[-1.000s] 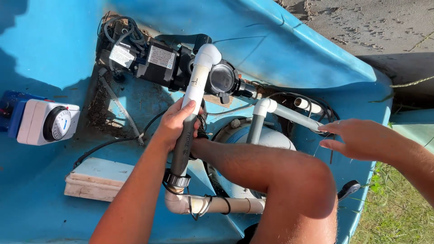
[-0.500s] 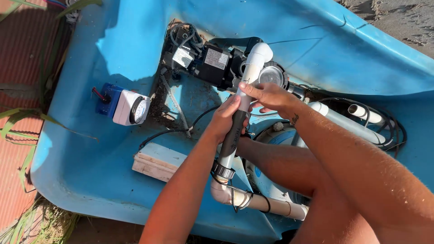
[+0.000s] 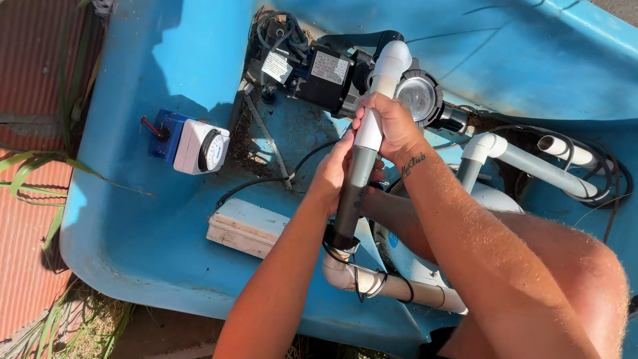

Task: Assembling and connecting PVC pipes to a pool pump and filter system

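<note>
Outdoor setting in strong sun: a large blue moulded plastic shell (image 3: pixel 146 246) fills most of the view, with red corrugated sheeting (image 3: pixel 26 219) and green grass blades at the left edge. Inside the shell, toward the top, sits a black pump motor (image 3: pixel 319 73) with coiled black cables behind it. Two rectangular labels lie on the motor's upper face, side by side, one white and one pale grey; their print is too small to tell. A round clear lid (image 3: pixel 417 98) closes the pump housing just right of the motor. To the left, well apart from the pump, a white timer box (image 3: pixel 203 147) with a round dial is mounted against a blue socket block. A pale flat wooden board (image 3: pixel 247 227) lies on the shell floor below it. At the right, white pipes (image 3: pixel 531 166) with an elbow run toward the shell's edge, ringed by black cable.

The pipe (image 3: pixel 362 166) stands near centre, slightly tilted. Its upper part is white, curving into an elbow at the pump; its lower part is dark grey, ending in a black collar above a white elbow joint (image 3: pixel 342 272) that leads right along the floor.

The left hand (image 3: pixel 335 176) is wrapped around the grey section from the left, fingers closed on it. The right hand (image 3: pixel 392 126) grips the white section above, fingers clenched around it. Both forearms enter from the bottom of the view.
</note>
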